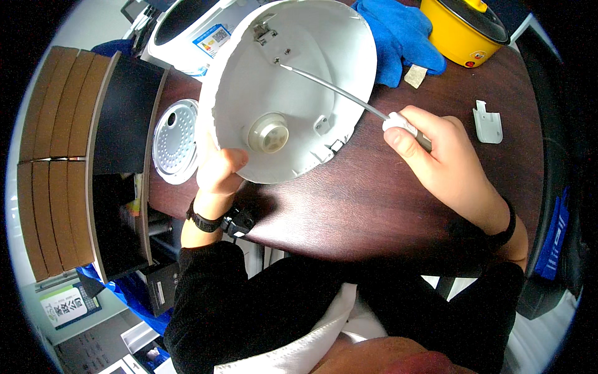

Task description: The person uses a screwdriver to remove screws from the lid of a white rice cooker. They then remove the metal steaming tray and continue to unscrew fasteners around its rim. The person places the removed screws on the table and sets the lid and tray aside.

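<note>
The shell [280, 96] is over the counter [336, 212], the disc [177, 144] to its left, the cloth [395, 34] to its right. The pot [460, 38] stands right of the cloth, the clip [489, 126] before the pot.

On the dark-brown tabletop [349, 218], at far rt corner, there is a yellow pot [458, 31] w/ black top. Just left of it lies a crumpled blue cloth [389, 31], & a small beige scrap [415, 76] is nr the cloth's lower edge. At far left of view: brown panels [59, 106], side by side.
</note>
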A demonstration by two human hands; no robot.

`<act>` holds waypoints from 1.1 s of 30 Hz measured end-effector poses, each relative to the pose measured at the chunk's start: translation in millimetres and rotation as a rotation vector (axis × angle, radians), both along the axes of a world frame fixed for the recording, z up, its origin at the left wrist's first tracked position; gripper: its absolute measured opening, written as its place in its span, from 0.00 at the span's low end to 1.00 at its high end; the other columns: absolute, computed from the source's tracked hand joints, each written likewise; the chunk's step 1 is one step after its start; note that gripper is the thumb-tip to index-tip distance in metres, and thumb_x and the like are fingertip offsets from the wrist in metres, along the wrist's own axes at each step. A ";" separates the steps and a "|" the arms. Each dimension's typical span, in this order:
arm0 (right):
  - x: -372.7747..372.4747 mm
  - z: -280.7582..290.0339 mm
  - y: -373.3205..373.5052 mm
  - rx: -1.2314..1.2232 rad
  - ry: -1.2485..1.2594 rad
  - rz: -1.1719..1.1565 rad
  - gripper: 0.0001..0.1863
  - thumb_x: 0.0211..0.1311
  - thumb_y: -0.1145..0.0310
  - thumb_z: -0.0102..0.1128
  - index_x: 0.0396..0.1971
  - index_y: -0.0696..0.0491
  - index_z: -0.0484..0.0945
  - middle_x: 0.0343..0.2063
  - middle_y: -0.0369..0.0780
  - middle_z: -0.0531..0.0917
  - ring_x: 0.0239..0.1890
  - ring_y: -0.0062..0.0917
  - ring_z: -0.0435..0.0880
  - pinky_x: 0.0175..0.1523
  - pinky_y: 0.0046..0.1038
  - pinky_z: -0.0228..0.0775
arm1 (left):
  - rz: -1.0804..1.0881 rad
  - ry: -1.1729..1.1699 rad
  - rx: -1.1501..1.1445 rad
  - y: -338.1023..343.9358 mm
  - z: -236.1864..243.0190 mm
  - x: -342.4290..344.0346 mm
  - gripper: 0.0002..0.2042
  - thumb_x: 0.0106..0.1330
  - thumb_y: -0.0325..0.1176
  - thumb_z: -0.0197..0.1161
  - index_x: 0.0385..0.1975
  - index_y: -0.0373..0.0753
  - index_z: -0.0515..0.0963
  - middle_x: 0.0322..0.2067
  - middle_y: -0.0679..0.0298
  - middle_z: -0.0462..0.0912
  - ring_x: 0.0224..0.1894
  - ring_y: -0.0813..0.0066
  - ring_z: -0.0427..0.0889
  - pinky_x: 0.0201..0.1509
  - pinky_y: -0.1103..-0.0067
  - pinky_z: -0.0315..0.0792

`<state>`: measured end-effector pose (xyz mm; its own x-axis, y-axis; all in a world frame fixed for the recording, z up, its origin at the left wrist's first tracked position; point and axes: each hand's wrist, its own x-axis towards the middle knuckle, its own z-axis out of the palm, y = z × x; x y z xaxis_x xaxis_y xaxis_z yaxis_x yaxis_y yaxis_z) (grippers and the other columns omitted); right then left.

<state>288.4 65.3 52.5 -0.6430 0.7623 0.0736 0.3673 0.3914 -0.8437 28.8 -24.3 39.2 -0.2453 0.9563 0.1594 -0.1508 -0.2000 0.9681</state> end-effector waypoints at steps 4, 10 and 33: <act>1.7 -1.6 1.0 0.086 -0.041 0.055 0.13 0.62 0.64 0.52 0.26 0.59 0.71 0.14 0.39 0.71 0.17 0.18 0.68 0.24 0.22 0.59 | -0.011 0.010 -0.026 -1.7 0.6 -0.2 0.39 0.32 0.26 0.52 0.56 0.29 0.57 0.42 0.57 0.70 0.44 0.67 0.72 0.49 0.77 0.68; 0.2 -4.8 -0.3 0.043 0.010 0.033 0.15 0.61 0.62 0.53 0.22 0.60 0.71 0.14 0.46 0.70 0.17 0.34 0.69 0.22 0.30 0.59 | 0.034 0.086 0.024 -0.7 -2.0 3.1 0.38 0.32 0.29 0.51 0.54 0.29 0.59 0.43 0.55 0.69 0.44 0.63 0.71 0.50 0.75 0.67; -3.7 -1.5 -11.7 -0.274 0.123 0.063 0.19 0.64 0.60 0.51 0.20 0.61 0.68 0.12 0.43 0.65 0.17 0.19 0.60 0.22 0.28 0.58 | 0.020 0.123 0.006 -9.0 -4.6 2.7 0.44 0.37 0.37 0.63 0.60 0.31 0.53 0.50 0.55 0.66 0.52 0.66 0.66 0.56 0.74 0.62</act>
